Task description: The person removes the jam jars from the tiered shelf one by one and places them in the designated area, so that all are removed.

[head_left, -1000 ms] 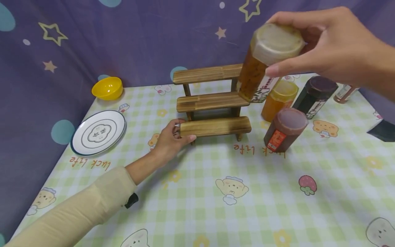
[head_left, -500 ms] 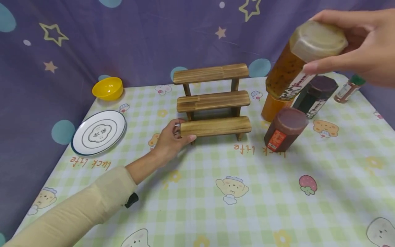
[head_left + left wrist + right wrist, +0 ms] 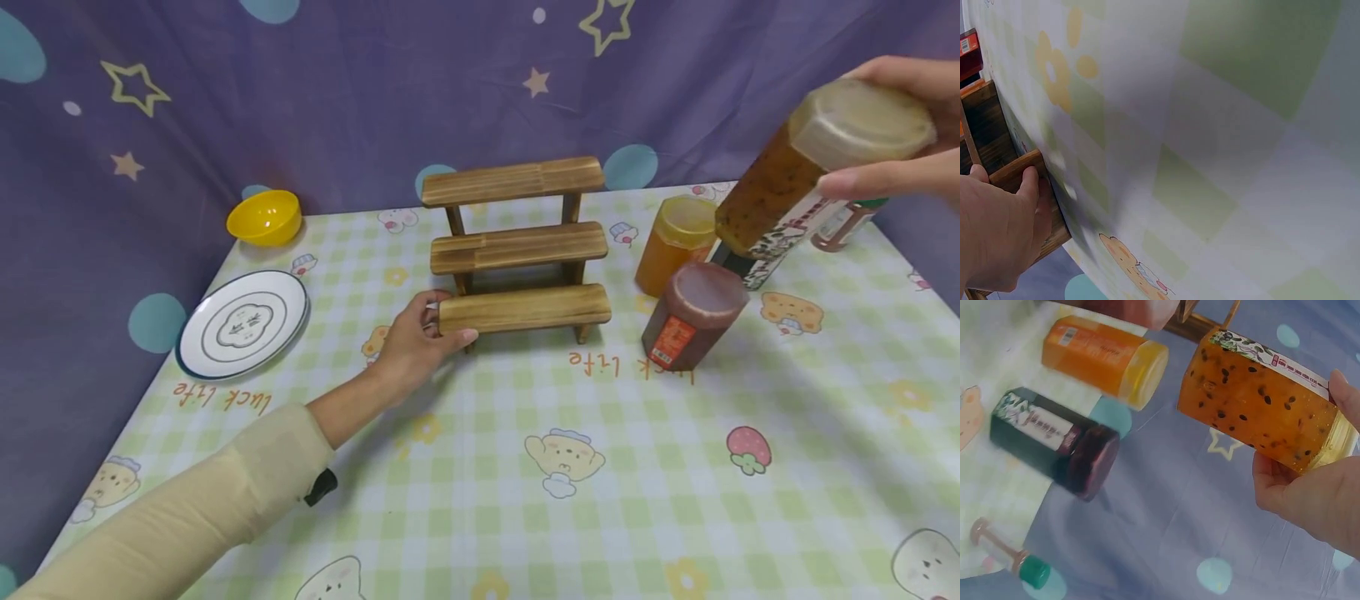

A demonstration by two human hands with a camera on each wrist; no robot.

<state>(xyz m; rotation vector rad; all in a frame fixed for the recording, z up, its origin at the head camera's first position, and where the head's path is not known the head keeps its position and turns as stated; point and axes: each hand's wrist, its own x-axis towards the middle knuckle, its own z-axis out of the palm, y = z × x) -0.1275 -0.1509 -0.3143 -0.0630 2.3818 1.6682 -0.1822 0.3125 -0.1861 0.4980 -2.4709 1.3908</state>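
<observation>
My right hand (image 3: 930, 179) grips a jar of amber jam with black seeds (image 3: 783, 179) around its pale lid, off the table and tilted. In the right wrist view the thumb and fingers hold the lid end of this jar (image 3: 1254, 400). My left hand (image 3: 414, 346) holds the left end of the lowest step of a three-tier wooden stand (image 3: 525, 308). The left wrist view shows its fingers (image 3: 1030, 184) curled over the board. Below the lifted jar is a dark jar (image 3: 1054, 444), mostly hidden in the head view.
An orange jar with a yellow lid (image 3: 675, 246) and a reddish-brown jar (image 3: 693, 317) stand right of the stand. A small green-capped bottle (image 3: 1010, 553) is at the far right. On the left are a white plate (image 3: 202, 337) and a yellow bowl (image 3: 264, 218). A purple curtain (image 3: 360, 100) hangs behind.
The jar of seeded jam has travelled right in my right hand, from in front of the stand's right end to over the dark jar. My left hand keeps its place on the stand.
</observation>
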